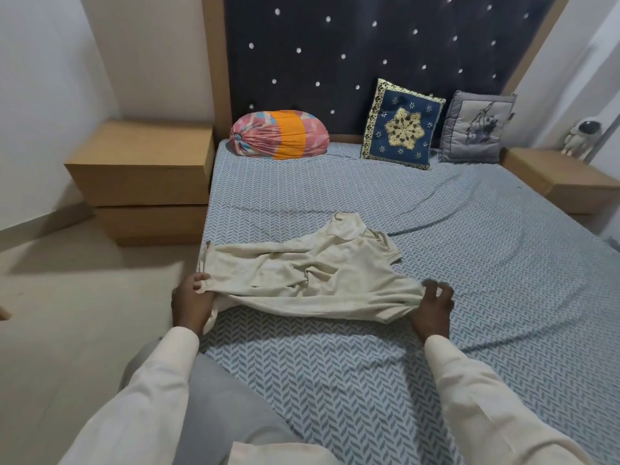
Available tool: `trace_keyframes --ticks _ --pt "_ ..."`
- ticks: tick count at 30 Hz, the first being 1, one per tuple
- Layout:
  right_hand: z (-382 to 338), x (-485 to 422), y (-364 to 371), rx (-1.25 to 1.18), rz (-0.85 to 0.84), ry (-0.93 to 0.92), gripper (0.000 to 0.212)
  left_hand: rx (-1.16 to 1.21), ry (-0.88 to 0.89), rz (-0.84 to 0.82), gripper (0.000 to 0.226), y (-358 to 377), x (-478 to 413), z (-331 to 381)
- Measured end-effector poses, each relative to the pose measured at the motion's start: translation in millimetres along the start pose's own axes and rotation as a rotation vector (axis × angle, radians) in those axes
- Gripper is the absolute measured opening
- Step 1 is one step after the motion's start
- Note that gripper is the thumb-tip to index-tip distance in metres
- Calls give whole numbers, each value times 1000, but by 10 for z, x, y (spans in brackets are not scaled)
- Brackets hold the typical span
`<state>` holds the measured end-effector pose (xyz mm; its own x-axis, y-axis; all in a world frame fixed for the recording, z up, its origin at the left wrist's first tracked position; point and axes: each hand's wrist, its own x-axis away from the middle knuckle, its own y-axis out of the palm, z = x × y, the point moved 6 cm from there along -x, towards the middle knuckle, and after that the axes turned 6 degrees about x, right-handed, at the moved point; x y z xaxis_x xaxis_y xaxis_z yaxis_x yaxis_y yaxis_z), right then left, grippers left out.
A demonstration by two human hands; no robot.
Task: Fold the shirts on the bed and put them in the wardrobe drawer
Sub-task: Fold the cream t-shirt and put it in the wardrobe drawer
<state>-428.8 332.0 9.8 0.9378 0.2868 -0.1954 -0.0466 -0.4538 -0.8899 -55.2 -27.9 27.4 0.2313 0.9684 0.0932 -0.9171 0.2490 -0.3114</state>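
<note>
Near: 2 hands, both in cream long sleeves [161,374], and a grey-trousered knee [214,407] against the left edge of the bed [369,380]. 1 shirt [302,270] in view: beige, short-sleeved, collar pointing toward the headboard. It lies crumpled and unfolded on the near-left part of the bed. Left hand [193,298] grips the shirt's near-left corner at the bed edge, fingers curled round the cloth, with a bit of fabric hanging below the hand. Right hand [434,305] pinches the near-right end of the same edge, its other fingers spread above the cloth. The edge is stretched between the hands and raised slightly off the sheet, with a shadow under it. The rest of the shirt rests on the blue-grey herringbone sheet. The sheet has long creases running across its middle and right side. Far end of the bed: 3 pillows in a row against the headboard [369,45]. These are 1 pink-and-orange bolster [278,134] on the left, 1 navy embroidered cushion [401,124] upright in the centre, and 1 grey cushion [476,127] just beside it on the right. The headboard is dark and tufted with pale buttons. 2 tan nightstands: left nightstand [141,166] and right nightstand [553,176]. 1 small astronaut figure [578,135] stands on the right one.
</note>
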Motion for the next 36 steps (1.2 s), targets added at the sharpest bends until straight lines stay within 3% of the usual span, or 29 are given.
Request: trace_keyframes --ticks 2,4,7,10,12,15,17,19,24,27,31,33,36 --pt "30 -24 -198 -103 163 92 57 -3 -66 34 26 -30 45 -139" --pt "151 -26 -333 -165 248 234 54 -101 -117 -54 27 4 60 -269" --pt "309 48 -389 -60 185 360 47 -173 -134 -228 37 67 103 -319" --pt "38 189 -151 -23 -14 82 34 -189 -138 -300 54 114 182 -281" --pt "-227 357 134 -55 -218 -139 28 -154 -95 -293 50 125 221 -247" --pt "-483 541 492 48 -377 -283 32 183 -82 -298 40 37 277 -205" --pt "-554 568 665 150 -423 -312 36 414 -147 -311 41 -21 317 -210" --pt "-607 551 768 202 -412 -303 27 491 -167 -284 39 -102 335 -204" --pt "-591 342 638 190 -352 -232 8 373 -45 -175 27 -138 333 -159" --pt "-474 158 310 39 -214 -117 9 265 29 -100 25 -146 298 -223" --pt "-183 87 -81 67 -12 -180 16 204 88 -87 21 -121 314 -208" --pt "-74 132 -64 148 -73 -228 19 204 80 -76 20 -127 318 -208" --pt "29 298 182 290 -381 -222 14 87 129 -34 20 -150 362 -148"
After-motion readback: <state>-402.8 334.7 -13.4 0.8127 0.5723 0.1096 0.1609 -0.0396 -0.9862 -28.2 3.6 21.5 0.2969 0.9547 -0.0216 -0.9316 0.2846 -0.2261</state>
